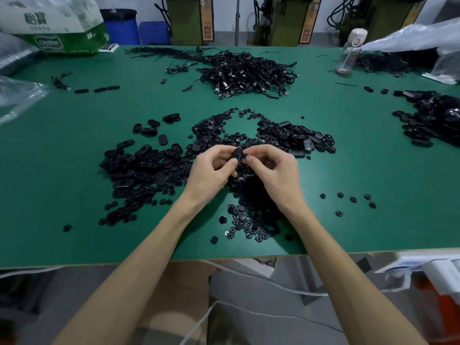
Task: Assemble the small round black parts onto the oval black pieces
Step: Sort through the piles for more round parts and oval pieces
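Over the middle of the green tabletop [74, 135], a little toward its near edge, my left hand [214, 170] and right hand [273, 170] meet on a single oval black piece [237, 155], held clear of the surface. My left thumb and fingers are curled round its left side and clamped on it. My right fingers are bunched together, pinching at its right edge; whether a round part sits under them I cannot tell.

Directly below my hands and wrists a heap of small round black parts [251, 220] spreads toward the near edge, with a few strays [353, 199] lying apart to the right. A pile of oval pieces [134, 170] lies just to the left of my left hand, and a second pile [301, 138] sits just beyond my right hand. Another black heap [433, 118] reaches the right edge. A tangle of black cables [246, 70] lies toward the far edge, a clear bottle [351, 51] stands upright near the far right corner, and a cardboard box [62, 33] occupies the far left corner.
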A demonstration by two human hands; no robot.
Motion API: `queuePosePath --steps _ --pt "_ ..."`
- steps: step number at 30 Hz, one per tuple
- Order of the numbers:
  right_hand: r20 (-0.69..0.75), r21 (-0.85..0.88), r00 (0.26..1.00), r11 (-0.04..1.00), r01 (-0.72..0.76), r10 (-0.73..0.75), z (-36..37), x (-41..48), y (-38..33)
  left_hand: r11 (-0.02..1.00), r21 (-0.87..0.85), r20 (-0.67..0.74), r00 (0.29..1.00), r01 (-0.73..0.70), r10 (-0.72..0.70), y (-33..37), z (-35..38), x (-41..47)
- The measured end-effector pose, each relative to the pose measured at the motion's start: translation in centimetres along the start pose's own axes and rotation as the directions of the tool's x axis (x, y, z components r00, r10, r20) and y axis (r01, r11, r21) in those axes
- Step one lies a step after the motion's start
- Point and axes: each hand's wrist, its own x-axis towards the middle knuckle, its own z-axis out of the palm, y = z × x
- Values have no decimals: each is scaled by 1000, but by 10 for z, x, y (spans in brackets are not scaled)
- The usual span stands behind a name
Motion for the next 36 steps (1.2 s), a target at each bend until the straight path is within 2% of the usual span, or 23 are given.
queuePosePath --steps 6,14,22,36 --pt "20 77 999 996 -45 43 -1 -1 0 1000 -26 6 1000 8 -7 2 0 -1" --pt "23 71 1000 997 -21 20 -1 0 0 1000 -26 0 1000 9 -9 2 0 -1" --pt "25 80 998 995 -63 61 1 0 3 999 -34 6 1000 15 -15 1 1 0" --pt "10 71 1000 997 -17 17 0 2 7 1000 -17 19 1000 5 -5 5 1 -3"
